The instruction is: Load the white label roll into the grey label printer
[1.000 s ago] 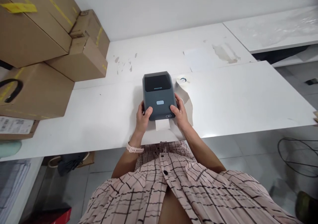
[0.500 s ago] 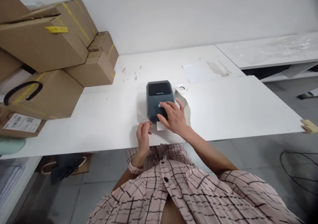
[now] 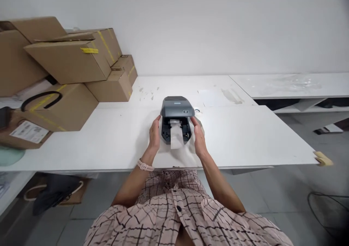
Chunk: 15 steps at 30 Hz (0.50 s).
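Note:
A dark grey label printer [image 3: 165,134] stands on the white table, its lid [image 3: 177,107] tilted up at the front so the black inside shows. From the inside a white paper strip [image 3: 176,137] hangs out over the front edge. My left hand [image 3: 154,134] is at the left side of the lid, fingertips against its edge. On the opposite side, my right hand [image 3: 200,138] has its fingers against the lid's right edge. Both hands hold the lid between them. Partly hidden behind the right hand lies a pale backing strip [image 3: 202,126].
Cardboard boxes [image 3: 68,64] are piled at the left of the table [image 3: 245,140], one with a black curved handle [image 3: 40,93]. A white wall stands behind. A yellowish piece [image 3: 323,158] is fixed at the table's right corner. A black cable [image 3: 313,209] lies on the floor.
The printer's lid was down and is now raised. My right hand has moved from the printer's top to its right side; my left has moved up along the left side.

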### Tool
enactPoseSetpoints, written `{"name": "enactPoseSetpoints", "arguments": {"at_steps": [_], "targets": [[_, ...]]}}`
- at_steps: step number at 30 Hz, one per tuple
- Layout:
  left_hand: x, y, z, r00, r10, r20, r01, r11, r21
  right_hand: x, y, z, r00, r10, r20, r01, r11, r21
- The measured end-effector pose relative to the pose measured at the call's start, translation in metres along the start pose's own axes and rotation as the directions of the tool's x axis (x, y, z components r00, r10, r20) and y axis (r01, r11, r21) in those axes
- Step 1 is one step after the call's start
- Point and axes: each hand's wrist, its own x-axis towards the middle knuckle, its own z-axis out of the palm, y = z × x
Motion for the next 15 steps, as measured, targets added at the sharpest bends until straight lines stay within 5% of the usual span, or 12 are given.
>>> {"name": "enactPoseSetpoints", "arguments": {"at_steps": [4, 10, 15], "targets": [[0.037, 0.002, 0.002, 0.992, 0.005, -0.129, 0.009, 0.994, 0.107, 0.036, -0.025, 0.001, 0.995, -0.098, 0.027, 0.097, 0.995, 0.033], [0.077, -0.021, 0.018, 0.994, -0.106, -0.017, 0.106, 0.941, 0.321, 0.104, -0.039, -0.009, 0.964, -0.266, 0.024, 0.267, 0.963, -0.028], [0.076, -0.028, 0.021, 0.993, -0.109, 0.052, 0.081, 0.922, 0.377, 0.150, -0.044, -0.011, 0.954, -0.285, 0.097, 0.301, 0.895, -0.330]]}}
